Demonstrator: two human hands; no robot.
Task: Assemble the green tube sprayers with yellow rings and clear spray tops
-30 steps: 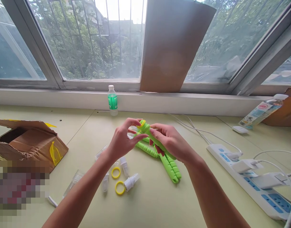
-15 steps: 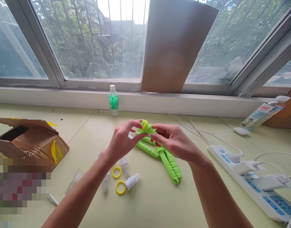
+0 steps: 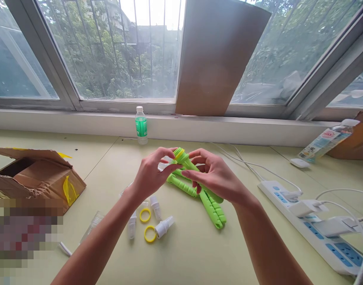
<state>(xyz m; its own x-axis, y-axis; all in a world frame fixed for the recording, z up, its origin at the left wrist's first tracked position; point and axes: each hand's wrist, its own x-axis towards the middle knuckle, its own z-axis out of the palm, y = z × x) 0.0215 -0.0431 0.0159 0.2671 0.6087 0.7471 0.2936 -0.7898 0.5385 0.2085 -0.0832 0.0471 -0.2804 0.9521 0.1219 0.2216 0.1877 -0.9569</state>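
A light green plastic handle (image 3: 187, 161) with ridged grip and threaded end is held above the table, tilted, its threaded end up and to the left. A yellow ring (image 3: 179, 156) sits around it just below the thread. My left hand (image 3: 153, 170) pinches that ringed end between thumb and fingers. My right hand (image 3: 218, 174) is closed loosely around the handle's body, thumb in front. Below lie more green handles (image 3: 212, 209), partly hidden by my hands. Two loose yellow rings (image 3: 150, 241) rest beside white ribbed plastic fittings (image 3: 164, 227) near my left forearm.
A torn cardboard box (image 3: 48, 174) stands at the left. Clear plastic tubes (image 3: 92, 225) lie by my left forearm. A green-labelled bottle (image 3: 141, 126) stands by the window sill. To the right are a power strip (image 3: 312, 233) with cables and a leaning bottle (image 3: 326, 142).
The held handle has turned, so its long body now shows below my right hand. My right fingers have shifted along it and loosened somewhat. The left hand keeps its pinch.
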